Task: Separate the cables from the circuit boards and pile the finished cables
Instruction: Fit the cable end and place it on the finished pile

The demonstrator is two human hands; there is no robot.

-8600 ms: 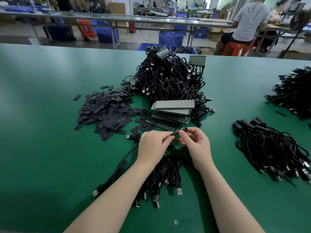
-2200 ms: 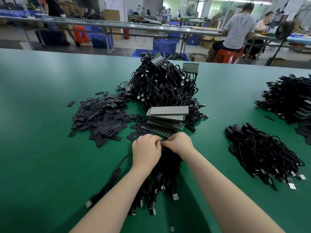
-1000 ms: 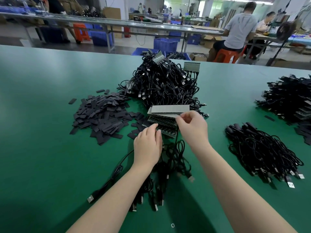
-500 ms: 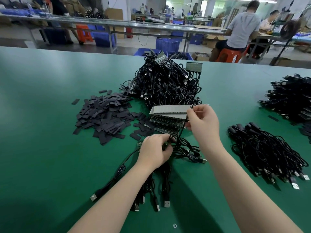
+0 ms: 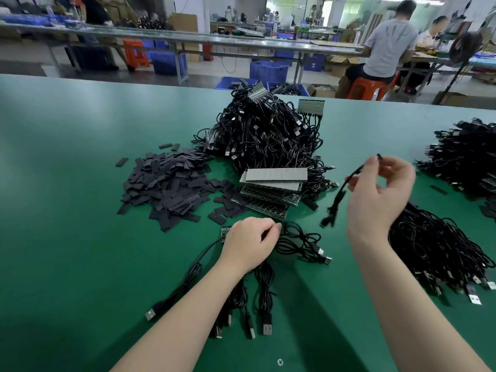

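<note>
Two hands: both over the green table [image 5: 67, 224].
Right hand [image 5: 378, 194]: raised, fingers pinching one black cable [image 5: 336, 202] that hangs blurred above the table.
Left hand [image 5: 249, 244]: curled down on the board [image 5: 225, 232] and its cables [image 5: 264, 291]; exact grip hidden.
Finished pile [image 5: 440, 248]: just right of the right wrist.
Boards stack [image 5: 271, 189]: beyond the left hand, against the tangled heap [image 5: 265, 132].
Black strips [image 5: 166, 183]: left of the stack.

R hand [image 5: 375, 194] swung freed cable [image 5: 338, 194] right, twd finished pile [image 5: 440, 245]
</note>
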